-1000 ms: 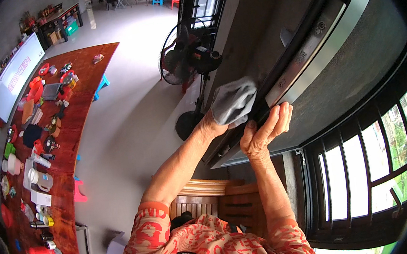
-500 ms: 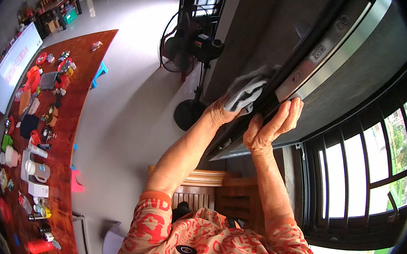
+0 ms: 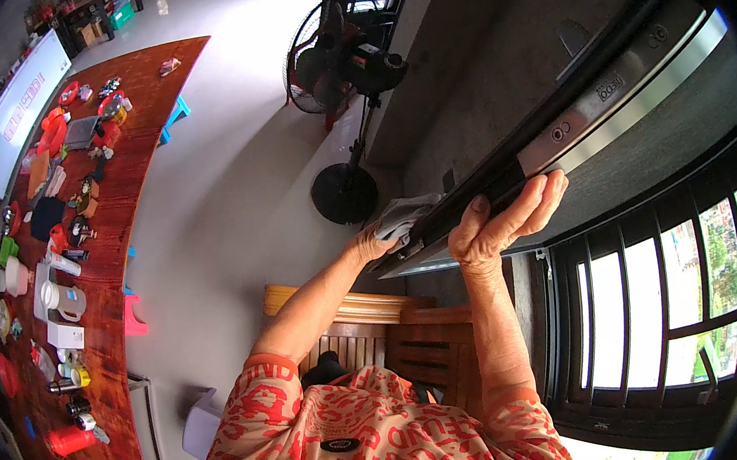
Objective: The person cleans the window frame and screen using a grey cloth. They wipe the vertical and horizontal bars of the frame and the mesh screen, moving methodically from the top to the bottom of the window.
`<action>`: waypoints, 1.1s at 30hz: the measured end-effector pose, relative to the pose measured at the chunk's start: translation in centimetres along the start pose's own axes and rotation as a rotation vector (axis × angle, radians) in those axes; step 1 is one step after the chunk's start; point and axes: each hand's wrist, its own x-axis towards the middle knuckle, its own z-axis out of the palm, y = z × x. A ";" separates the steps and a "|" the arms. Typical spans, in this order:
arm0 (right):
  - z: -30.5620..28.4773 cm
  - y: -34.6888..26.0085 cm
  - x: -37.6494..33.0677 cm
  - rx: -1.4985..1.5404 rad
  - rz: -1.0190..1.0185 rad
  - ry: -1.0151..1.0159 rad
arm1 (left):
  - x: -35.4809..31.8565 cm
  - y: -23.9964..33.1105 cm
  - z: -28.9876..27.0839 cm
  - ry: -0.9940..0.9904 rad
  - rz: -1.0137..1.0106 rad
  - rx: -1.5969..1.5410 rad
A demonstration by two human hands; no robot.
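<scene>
A long, dark flat panel [image 3: 478, 206] runs diagonally at the right, with a silver metal strip [image 3: 616, 86] along its upper edge. My left hand [image 3: 372, 244] is closed on a grey cloth [image 3: 406, 215] with darker folds, pressed at the panel's lower left end. Part of that hand's fingers is hidden by the cloth. My right hand [image 3: 506, 224] grips the panel's edge near the lower end of the silver strip. Its thumb lies on the dark side, and its fingers reach over the silver side.
A black standing fan [image 3: 344, 64] is beyond my left hand. Below the panel stands a wooden slatted bench [image 3: 354, 307]. A barred window [image 3: 660, 308] is at the right. To the left, a long red-brown table [image 3: 113, 299] bears many household things; a lilac plastic stool [image 3: 201, 428] stands beside it.
My left hand has moved the cloth down and left along the panel toward its lower end. My right hand stays on the edge. The view has shifted slightly.
</scene>
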 end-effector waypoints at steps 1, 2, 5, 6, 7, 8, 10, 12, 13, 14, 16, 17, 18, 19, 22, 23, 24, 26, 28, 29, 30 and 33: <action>0.0 -0.1 0.0 0.003 -0.001 0.001 | -0.2 -0.7 -0.4 0.007 0.009 0.059; 0.0 -0.1 0.1 0.005 -0.003 0.001 | -0.4 -1.0 -0.6 0.012 0.019 0.116; 0.0 0.0 0.1 0.006 0.005 0.001 | -1.4 -2.1 -0.5 0.036 0.063 0.039; 0.2 -0.1 0.2 0.012 -0.004 0.009 | -2.3 -2.9 -0.7 0.096 0.088 0.203; 0.5 -0.1 0.4 0.018 -0.013 0.017 | -3.4 -3.7 -0.9 0.158 0.113 0.367; 0.7 0.0 0.4 0.020 -0.020 0.024 | -4.1 -4.3 -0.9 0.216 0.136 0.529; 0.7 0.6 0.0 0.011 -0.010 0.010 | -3.9 -2.2 1.3 0.302 0.105 0.471; 1.1 0.9 0.1 0.000 -0.025 -0.006 | -3.6 0.5 3.0 0.545 -0.081 0.242; 1.3 1.0 0.0 -0.011 -0.006 -0.027 | -3.1 1.2 4.0 0.732 -0.255 0.024; 1.8 0.8 0.6 0.007 -0.002 -0.032 | -3.2 0.1 2.8 0.756 -0.119 0.080; 2.6 0.5 1.3 0.059 0.005 -0.004 | -3.5 -2.4 0.3 0.797 0.149 0.200; 2.4 0.6 1.4 0.107 0.020 -0.053 | -2.1 -1.4 0.7 0.865 0.206 0.959; 2.0 1.0 1.0 0.094 0.030 -0.105 | -1.2 0.9 2.8 0.884 0.312 0.956; 1.3 1.3 1.2 0.080 0.031 -0.158 | -0.1 3.7 5.2 0.904 0.424 0.951; -0.3 1.5 1.8 0.067 0.036 -0.251 | 2.3 8.0 9.6 0.956 0.589 1.027; -0.8 1.6 1.9 0.053 0.034 -0.279 | 1.0 8.2 9.3 0.829 0.493 1.026; -1.2 1.5 2.1 0.040 0.031 -0.308 | 1.0 8.0 9.5 0.844 0.464 1.046; -1.6 1.2 2.6 0.070 0.044 -0.329 | 0.9 7.7 9.4 0.849 0.434 1.143; -1.9 0.7 2.8 0.116 0.067 -0.353 | 0.1 6.6 9.2 0.845 0.434 1.272; -2.1 0.6 3.0 0.086 0.066 -0.375 | -0.1 6.1 8.9 0.843 0.441 1.336; -2.2 0.5 3.1 0.099 0.066 -0.373 | -0.4 5.4 8.8 0.848 0.414 1.377; -2.6 0.4 3.5 0.143 0.078 -0.378 | -1.8 4.0 8.9 0.848 0.326 1.484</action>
